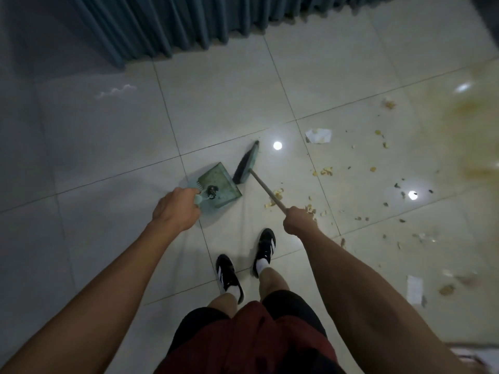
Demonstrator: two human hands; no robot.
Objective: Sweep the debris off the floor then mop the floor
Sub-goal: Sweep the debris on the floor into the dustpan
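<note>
My left hand (176, 209) grips the handle top of a green dustpan (220, 184) whose tray sits on the tiled floor ahead of my feet. My right hand (298, 221) grips the wooden stick of a broom (247, 166); its green head with dark bristles stands just right of the dustpan's open edge. Yellowish crumbs and dark bits of debris (325, 171) lie scattered over the tiles to the right. A crumpled white paper scrap (318, 135) lies beyond the broom head. A yellow-brown stain (464, 125) spreads across the far right tiles.
A teal curtain (172, 22) hangs along the back, its hem reaching the floor. Another white paper strip (414, 288) lies at the right near my arm. My two feet in black shoes (264, 247) stand behind the dustpan. The tiles (94, 147) at left look bare.
</note>
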